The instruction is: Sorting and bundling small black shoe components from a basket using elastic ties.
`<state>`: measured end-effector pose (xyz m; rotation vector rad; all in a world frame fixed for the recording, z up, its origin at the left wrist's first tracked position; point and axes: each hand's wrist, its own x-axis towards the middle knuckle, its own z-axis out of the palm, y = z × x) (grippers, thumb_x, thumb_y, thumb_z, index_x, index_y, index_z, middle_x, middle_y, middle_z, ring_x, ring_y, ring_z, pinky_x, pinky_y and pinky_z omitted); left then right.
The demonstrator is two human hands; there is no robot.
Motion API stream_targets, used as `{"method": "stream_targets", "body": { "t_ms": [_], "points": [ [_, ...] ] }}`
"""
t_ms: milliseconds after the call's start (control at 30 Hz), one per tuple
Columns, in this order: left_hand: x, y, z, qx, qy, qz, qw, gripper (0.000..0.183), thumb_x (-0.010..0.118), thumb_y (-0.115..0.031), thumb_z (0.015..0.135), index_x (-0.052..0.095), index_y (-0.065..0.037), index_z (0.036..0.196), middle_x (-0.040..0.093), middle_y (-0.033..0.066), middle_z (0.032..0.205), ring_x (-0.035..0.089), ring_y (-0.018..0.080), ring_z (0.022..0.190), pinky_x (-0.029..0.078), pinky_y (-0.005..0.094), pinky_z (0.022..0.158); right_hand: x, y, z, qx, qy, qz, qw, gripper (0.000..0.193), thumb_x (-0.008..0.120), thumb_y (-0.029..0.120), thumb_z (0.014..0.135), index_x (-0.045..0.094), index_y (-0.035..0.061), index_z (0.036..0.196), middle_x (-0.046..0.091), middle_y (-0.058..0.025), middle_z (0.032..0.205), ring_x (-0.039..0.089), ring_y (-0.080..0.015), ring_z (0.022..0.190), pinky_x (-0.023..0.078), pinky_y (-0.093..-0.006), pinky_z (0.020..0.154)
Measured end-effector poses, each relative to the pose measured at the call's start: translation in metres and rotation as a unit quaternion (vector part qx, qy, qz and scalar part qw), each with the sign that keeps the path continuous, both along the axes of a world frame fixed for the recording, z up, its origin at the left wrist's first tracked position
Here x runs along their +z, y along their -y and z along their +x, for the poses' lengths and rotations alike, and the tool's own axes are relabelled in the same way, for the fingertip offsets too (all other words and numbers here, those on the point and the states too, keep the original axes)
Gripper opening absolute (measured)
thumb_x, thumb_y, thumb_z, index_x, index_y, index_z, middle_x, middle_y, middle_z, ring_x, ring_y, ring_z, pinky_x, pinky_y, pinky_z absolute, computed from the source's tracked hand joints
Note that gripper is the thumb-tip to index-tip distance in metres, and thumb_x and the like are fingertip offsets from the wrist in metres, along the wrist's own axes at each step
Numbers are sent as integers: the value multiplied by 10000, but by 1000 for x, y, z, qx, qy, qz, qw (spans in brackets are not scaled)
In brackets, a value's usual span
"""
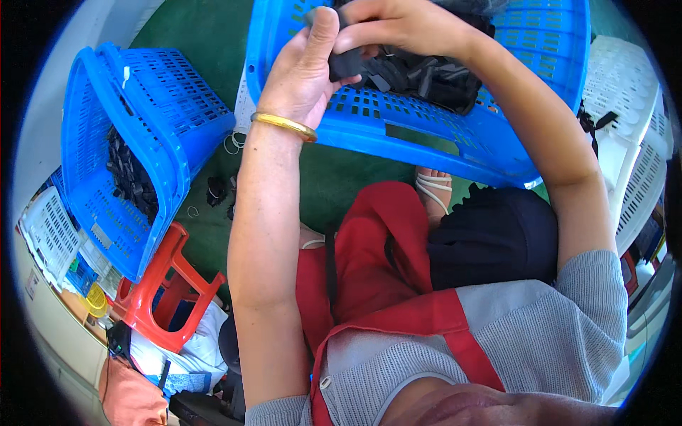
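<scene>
Above the near left rim of a large blue plastic basket [419,145], my two hands meet at the top of the view. My left hand [302,67], its thumb raised, is closed round a small dark block-like piece [345,65]. From the right, my right hand [387,27] reaches over with bent fingers pinching at the same dark piece. Its upper end is partly covered by my fingers, and I cannot make out its exact kind. Many similar black pieces [426,78] lie heaped in the basket beneath my right hand.
A second blue basket [160,128] with black pieces [128,177] leans at the left, by a red plastic stool [160,312]. White perforated crates [621,106] stand at the right. Black scraps [217,190] and thin white loops lie on the green floor [213,241].
</scene>
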<state>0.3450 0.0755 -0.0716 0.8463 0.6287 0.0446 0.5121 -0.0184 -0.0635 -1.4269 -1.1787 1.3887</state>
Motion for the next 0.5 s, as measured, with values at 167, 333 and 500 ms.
{"method": "stream_targets", "body": {
  "t_ms": [167,333,500],
  "points": [
    [-4,-9,-6,38,-97,90,991,407,485,-424,982,539,-64,1162,650,83,1067,631,195,955,497,302,656,-13,-15,3,29,147,-15,989,367,673,372,855,686,6,865,664,-95,722,640,-165,655,494,-302,625],
    [-2,-14,-6,113,-92,7,989,320,470,-389,995,537,-94,1100,615,60,984,619,209,871,529,314,692,-114,34,42,236,454,-83,855,410,754,224,690,645,110,1068,688,-77,945,664,-269,842,524,-359,712],
    [14,-6,2,86,-58,-29,994,367,635,-258,900,491,-32,1150,622,88,972,663,269,947,591,409,770,-161,93,25,299,601,-6,741,267,667,177,763,676,132,1027,692,-82,865,671,-286,894,538,-418,714]
  ]
}}
